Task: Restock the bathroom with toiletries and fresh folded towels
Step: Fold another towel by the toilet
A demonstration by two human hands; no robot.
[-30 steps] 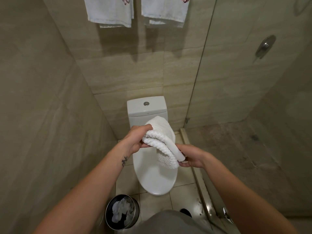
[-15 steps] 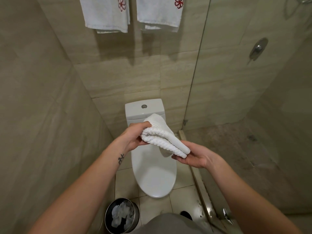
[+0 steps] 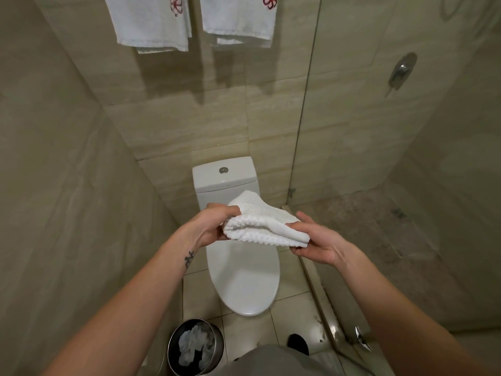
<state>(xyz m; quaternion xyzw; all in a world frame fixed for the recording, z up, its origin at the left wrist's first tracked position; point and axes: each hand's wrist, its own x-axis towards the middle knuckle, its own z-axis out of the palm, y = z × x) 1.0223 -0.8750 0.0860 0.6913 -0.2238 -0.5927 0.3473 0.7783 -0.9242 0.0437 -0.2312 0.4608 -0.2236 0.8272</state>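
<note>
Bathroom: toilet (image 3: 238,267), glass shower stall (image 3: 379,158), hung towels (image 3: 151,23).

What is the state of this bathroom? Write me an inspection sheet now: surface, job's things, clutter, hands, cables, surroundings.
Surface: toilet with lid down; tiled floor.
Job's things: folded towel held above the toilet; hanging towels, two, with red emblems, on the back wall.
Clutter: metal bin beside the toilet, crumpled white paper inside.
Hands: left hand grips the folded towel's left end; right hand pinches its right end.
Cables: nothing seen.
Surroundings: beige tiled walls; glass partition; shower valve beyond it.
</note>
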